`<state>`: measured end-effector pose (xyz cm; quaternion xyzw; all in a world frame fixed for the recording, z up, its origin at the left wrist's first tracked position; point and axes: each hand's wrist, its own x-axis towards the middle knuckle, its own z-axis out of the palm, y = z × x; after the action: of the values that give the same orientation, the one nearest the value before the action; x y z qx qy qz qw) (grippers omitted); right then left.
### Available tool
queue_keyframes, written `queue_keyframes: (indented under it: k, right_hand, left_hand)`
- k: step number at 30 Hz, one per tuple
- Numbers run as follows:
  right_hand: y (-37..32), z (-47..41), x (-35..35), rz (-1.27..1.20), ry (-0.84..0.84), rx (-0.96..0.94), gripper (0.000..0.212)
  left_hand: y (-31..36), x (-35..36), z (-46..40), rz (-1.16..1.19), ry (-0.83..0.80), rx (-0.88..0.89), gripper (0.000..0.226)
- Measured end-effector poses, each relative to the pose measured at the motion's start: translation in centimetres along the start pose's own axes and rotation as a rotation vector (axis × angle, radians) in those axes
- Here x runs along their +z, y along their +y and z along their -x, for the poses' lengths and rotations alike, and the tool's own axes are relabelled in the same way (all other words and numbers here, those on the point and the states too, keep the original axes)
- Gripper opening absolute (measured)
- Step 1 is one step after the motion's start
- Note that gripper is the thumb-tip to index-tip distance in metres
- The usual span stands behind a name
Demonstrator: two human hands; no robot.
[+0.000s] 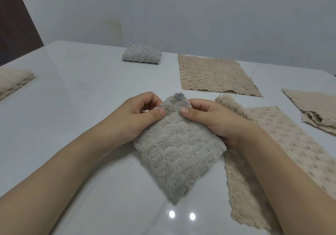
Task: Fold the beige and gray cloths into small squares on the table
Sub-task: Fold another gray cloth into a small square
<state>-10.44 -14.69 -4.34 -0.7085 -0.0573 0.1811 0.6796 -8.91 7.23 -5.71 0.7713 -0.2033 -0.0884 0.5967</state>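
Observation:
A gray ribbed cloth (179, 153), folded into a small diamond shape, lies in the middle of the white table (81, 107). My left hand (143, 112) pinches its far corner from the left. My right hand (209, 118) pinches the same corner from the right, thumbs on top. A folded gray cloth (142, 53) sits at the far middle. A folded beige cloth (12, 82) lies at the left edge. A flat beige cloth (214, 75) is spread at the far right, and another beige cloth (283, 149) lies partly under my right forearm.
A crumpled, partly folded beige cloth (316, 111) lies at the right edge. A pale wall (181, 12) stands behind the table. A dark door or panel (16, 25) is at the upper left. The glossy tabletop reflects two lights near the front.

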Motion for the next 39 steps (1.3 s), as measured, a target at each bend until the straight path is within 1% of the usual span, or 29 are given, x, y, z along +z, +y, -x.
queue_keyframes:
  k: [3, 4, 6, 7, 9, 10, 12, 13, 15, 16, 18, 20, 21, 23, 24, 25, 26, 27, 29, 30, 32, 34, 36, 39]
  right_hand:
    - [0.1, -0.2, -0.4, 0.079, 0.071, -0.005, 0.034]
    - [0.2, -0.3, -0.5, 0.107, 0.096, -0.019, 0.040]
    - [0.2, -0.4, -0.6, 0.160, 0.144, -0.045, 0.050]
    - [0.3, -0.5, -0.7, 0.177, 0.156, -0.062, 0.048]
    - [0.7, -0.8, -0.8, 0.231, 0.174, -0.102, 0.038]
    - [0.9, -1.0, -0.8, 0.289, 0.193, -0.123, 0.040]
    - [1.3, -1.3, -0.7, 0.461, 0.240, -0.178, 0.052]
    - [1.5, -1.4, -0.7, 0.533, 0.270, -0.215, 0.051]
    - [1.8, -1.6, -0.9, 0.619, 0.333, -0.276, 0.041]
    - [1.9, -1.6, -1.0, 0.640, 0.360, -0.298, 0.041]
    - [1.9, -1.7, -0.9, 0.642, 0.396, -0.334, 0.042]
    - [2.1, -1.7, -0.8, 0.589, 0.398, -0.344, 0.042]
    - [2.2, -1.8, -0.7, 0.564, 0.391, -0.338, 0.042]
    - [2.3, -1.9, -0.4, 0.537, 0.370, -0.334, 0.039]
    - [2.4, -2.0, -0.2, 0.535, 0.358, -0.343, 0.039]
    - [2.4, -2.0, -0.2, 0.539, 0.348, -0.352, 0.039]
    - [2.4, -2.0, -0.2, 0.545, 0.347, -0.357, 0.040]
    - [2.4, -2.0, -0.2, 0.555, 0.360, -0.358, 0.040]
    - [2.3, -2.0, -0.5, 0.598, 0.408, -0.361, 0.041]
    - [2.2, -2.0, -0.6, 0.624, 0.423, -0.359, 0.042]
    - [2.1, -2.1, -0.5, 0.659, 0.431, -0.352, 0.042]
    - [2.1, -2.3, -0.3, 0.669, 0.431, -0.347, 0.041]
    - [2.2, -2.4, -0.2, 0.656, 0.443, -0.332, 0.041]
    - [2.1, -2.3, -0.2, 0.616, 0.460, -0.310, 0.042]
  left_hand:
    - [0.6, -0.9, 0.4, 0.044, -0.132, -0.103, 0.021]
    - [0.8, -1.3, 0.6, 0.051, -0.183, -0.133, 0.021]
    - [1.0, -1.8, 0.8, 0.071, -0.236, -0.150, 0.023]
    - [1.0, -1.9, 0.8, 0.092, -0.251, -0.151, 0.025]
    - [1.0, -1.8, 0.9, 0.114, -0.268, -0.162, 0.028]
    - [1.0, -1.7, 0.9, 0.096, -0.268, -0.172, 0.031]
    - [1.0, -1.8, 0.8, -0.014, -0.250, -0.190, 0.038]
    - [1.1, -2.0, 0.7, -0.089, -0.236, -0.201, 0.045]
    - [1.0, -2.5, 0.6, -0.212, -0.194, -0.242, 0.062]
    - [0.9, -2.8, 0.5, -0.255, -0.171, -0.260, 0.062]
    - [1.1, -3.2, 0.8, -0.261, -0.207, -0.258, 0.053]
    - [0.9, -3.3, 0.9, -0.124, -0.285, -0.239, 0.051]
    - [0.7, -3.2, 1.0, -0.050, -0.288, -0.226, 0.053]
    - [0.7, -2.8, 1.1, 0.047, -0.279, -0.180, 0.042]
    - [0.7, -2.6, 1.1, 0.064, -0.287, -0.168, 0.036]
    - [0.7, -2.4, 1.0, 0.056, -0.306, -0.164, 0.035]
    - [0.8, -2.4, 1.0, 0.027, -0.312, -0.172, 0.040]
    - [0.8, -2.4, 1.0, -0.015, -0.286, -0.189, 0.049]
    - [0.6, -2.9, 0.7, -0.107, -0.172, -0.220, 0.066]
    - [0.6, -3.0, 0.5, -0.149, -0.117, -0.222, 0.066]
    - [0.5, -3.0, 0.1, -0.198, -0.031, -0.212, 0.053]
    - [0.4, -2.6, -0.1, -0.188, 0.054, -0.224, 0.045]
    - [0.3, -2.4, -0.1, -0.130, 0.096, -0.217, 0.038]
    - [0.4, -2.2, -0.2, 0.018, 0.110, -0.172, 0.033]
